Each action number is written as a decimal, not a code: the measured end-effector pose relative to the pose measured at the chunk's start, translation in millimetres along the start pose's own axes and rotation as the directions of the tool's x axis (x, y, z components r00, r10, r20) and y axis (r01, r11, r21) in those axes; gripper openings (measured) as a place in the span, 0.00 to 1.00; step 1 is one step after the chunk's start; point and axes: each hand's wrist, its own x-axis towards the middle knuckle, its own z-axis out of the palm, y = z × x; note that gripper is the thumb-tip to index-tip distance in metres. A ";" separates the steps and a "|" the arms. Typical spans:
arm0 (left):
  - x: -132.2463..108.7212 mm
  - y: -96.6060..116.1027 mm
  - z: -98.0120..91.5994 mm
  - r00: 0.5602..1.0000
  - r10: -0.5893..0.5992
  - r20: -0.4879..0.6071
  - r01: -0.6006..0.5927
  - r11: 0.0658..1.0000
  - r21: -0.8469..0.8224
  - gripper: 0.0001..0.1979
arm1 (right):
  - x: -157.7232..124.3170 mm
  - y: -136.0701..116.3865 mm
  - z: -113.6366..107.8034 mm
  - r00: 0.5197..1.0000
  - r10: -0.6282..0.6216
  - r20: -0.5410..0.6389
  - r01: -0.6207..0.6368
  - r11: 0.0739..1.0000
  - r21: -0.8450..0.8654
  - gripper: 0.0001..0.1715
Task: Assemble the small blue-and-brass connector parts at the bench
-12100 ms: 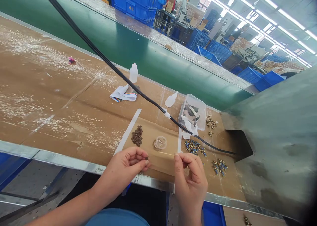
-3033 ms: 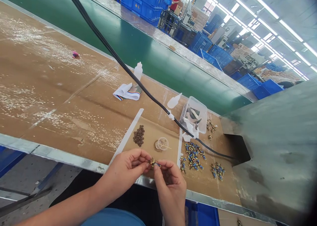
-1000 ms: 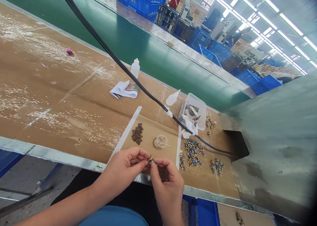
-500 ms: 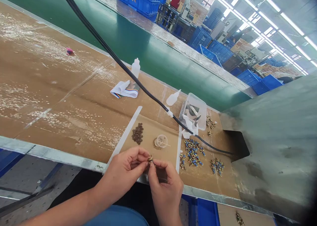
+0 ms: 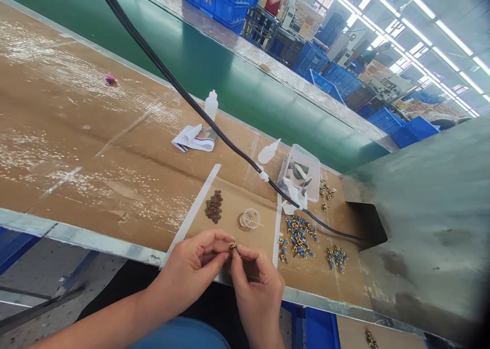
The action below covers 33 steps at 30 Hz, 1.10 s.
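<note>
Between my fingertips, over the table's front edge, is a small brass-and-dark part [image 5: 233,246]. My left hand [image 5: 197,259] pinches it from the left, thumb and fingers closed. My right hand [image 5: 256,282] pinches it from the other side with thumb and forefinger. Its exact kind is too small to make out. Just beyond my hands stands a small clear cup [image 5: 251,218] with a thin stick in it. To the cup's left lies a pile of small brown discs [image 5: 213,206]. On the right are piles of small blue-and-brass parts [image 5: 300,235].
A clear plastic box [image 5: 306,160] with cloth and tools stands at the back right, near a lying squeeze bottle [image 5: 268,151]. A black cable [image 5: 184,91] crosses above the table. A metal housing [image 5: 429,221] borders the right side. Behind runs a green conveyor belt [image 5: 229,78].
My fingers shift very slightly around the small part, which appears turned a little. Both hands stay in nearly the same place. The view has moved marginally.
</note>
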 end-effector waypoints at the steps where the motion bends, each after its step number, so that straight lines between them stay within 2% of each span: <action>1: 0.0 0.9 -0.5 1.000 -0.003 0.013 0.003 1.000 -0.007 0.09 | 0.8 0.4 -1.0 0.999 -0.035 0.005 0.035 0.999 -0.022 0.05; 9: 0.6 5.7 -1.1 0.999 -0.011 0.037 0.012 1.000 -0.007 0.10 | 3.9 1.8 -1.8 0.953 -0.301 -0.035 0.291 0.942 -0.166 0.05; 11: 1.1 6.1 -1.0 0.999 -0.009 0.039 0.010 1.000 -0.012 0.10 | 3.6 2.4 -1.3 0.957 -0.288 -0.037 0.279 0.949 -0.148 0.05; 17: 0.0 7.3 0.0 1.000 -0.013 0.021 0.014 0.999 -0.031 0.10 | -1.6 9.3 1.9 0.998 -0.054 -0.031 0.055 0.997 0.047 0.05; 22: 1.1 5.1 0.5 0.999 -0.054 -0.002 0.053 0.993 -0.108 0.11 | -5.4 17.9 7.7 0.997 -0.007 -0.073 0.018 0.987 0.157 0.06; 25: 2.5 3.1 0.7 0.997 -0.072 -0.018 0.069 0.989 -0.128 0.12 | -6.4 20.5 9.0 0.996 -0.014 -0.088 0.028 0.987 0.158 0.06; 28: 2.6 3.2 1.2 0.999 -0.050 -0.019 0.048 0.996 -0.079 0.12 | -7.3 20.8 9.0 0.994 -0.054 -0.092 0.065 0.990 0.123 0.06; 33: 0.8 5.4 0.7 1.000 -0.005 0.004 0.005 1.000 -0.013 0.11 | -6.5 18.5 9.0 0.959 -0.244 -0.145 0.243 0.970 -0.024 0.07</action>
